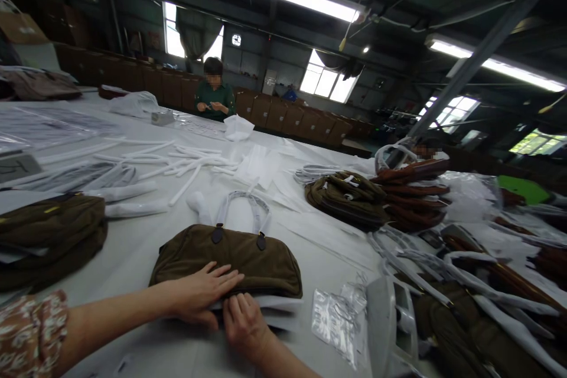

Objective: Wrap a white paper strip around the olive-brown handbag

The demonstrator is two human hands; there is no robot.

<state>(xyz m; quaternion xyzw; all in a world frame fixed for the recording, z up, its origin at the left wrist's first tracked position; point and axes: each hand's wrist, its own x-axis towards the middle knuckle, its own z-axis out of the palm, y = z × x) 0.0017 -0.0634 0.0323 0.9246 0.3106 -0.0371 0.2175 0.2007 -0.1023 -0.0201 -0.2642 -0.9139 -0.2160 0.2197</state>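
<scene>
An olive-green handbag (pixel 239 257) lies on the white table in front of me, its two plastic-wrapped handles (pixel 227 204) pointing away. My left hand (pixel 206 292) rests flat on the bag's front side, fingers stretched out. Close by, my right hand (pixel 245 322) is closed at the bag's near edge, fingers curled in. What those fingers hold is hidden. White sheets (pixel 281 304) stick out from under the near edge, beside my right hand; they look slightly blurred.
More olive bags (pixel 48 236) lie at left. Olive bags (pixel 348 195) and brown bags (pixel 414 195) are stacked at right. Clear plastic packets (pixel 339 319) sit beside a white container (pixel 392 325). White strips (pixel 190 162) lie farther back. A person (pixel 215 94) works across the table.
</scene>
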